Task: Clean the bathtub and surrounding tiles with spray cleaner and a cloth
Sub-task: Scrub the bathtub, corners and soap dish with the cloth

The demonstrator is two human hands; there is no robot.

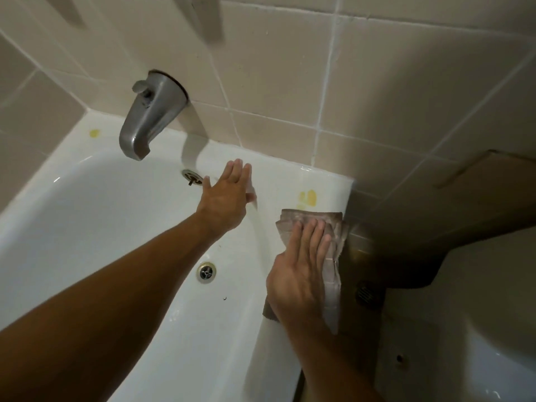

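Plainly, right hand (301, 265): lay flat with straight fingers pressed on top of the cloth (322, 227), gripping nothing, palm down on the near rim of the bathtub (87, 204).
Cloth: a folded brownish-grey piece, spread under the right hand and reaching past its fingertips; its outer edge hung over the tub's rim on the side away from the left hand.
Left hand (229, 195): was wide open, fingers stretched and slightly apart, holding nothing; whether it touched the tub's end wall or hovered just off it could not be told.
Yellow stain (309, 197): sat on the rim just beyond the right hand's fingertips, beside the cloth's far edge.
Second yellow mark (94, 133): lay on the far corner ledge, well away from both hands.
Spout (150, 117): grey metal, stuck out from the tiles (290, 68) above and beyond the left hand.
Overflow plate (191, 177): was on the end wall just beside the left hand's thumb.
Drain (206, 272): sat in the tub floor, between the two forearms.
Floor drain (366, 294): was dark and round, outside the tub, past the cloth's hanging edge.
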